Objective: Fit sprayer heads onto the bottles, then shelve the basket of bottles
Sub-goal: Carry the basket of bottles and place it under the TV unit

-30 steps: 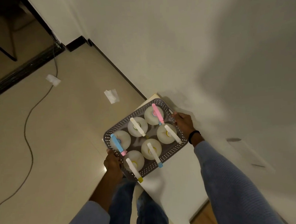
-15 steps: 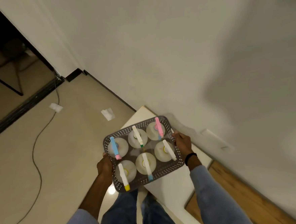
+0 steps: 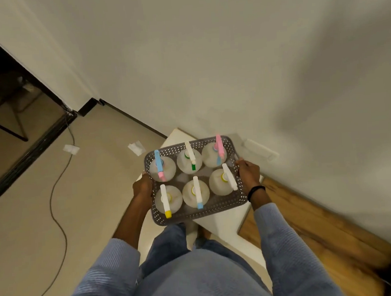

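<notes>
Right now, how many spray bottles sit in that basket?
6 spray bottles, two rows of three: far left, far middle, far right, near left, near middle, near right. None appears hidden.

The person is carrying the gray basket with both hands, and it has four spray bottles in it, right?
Not quite: the head view shows six spray bottles in the gray basket, in two rows of three, not four. The rest is right: the left hand and the right hand each grip a side of the basket.

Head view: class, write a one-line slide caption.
Left hand and right hand hold a basket of six sprayer-topped bottles at a white ledge.
</notes>
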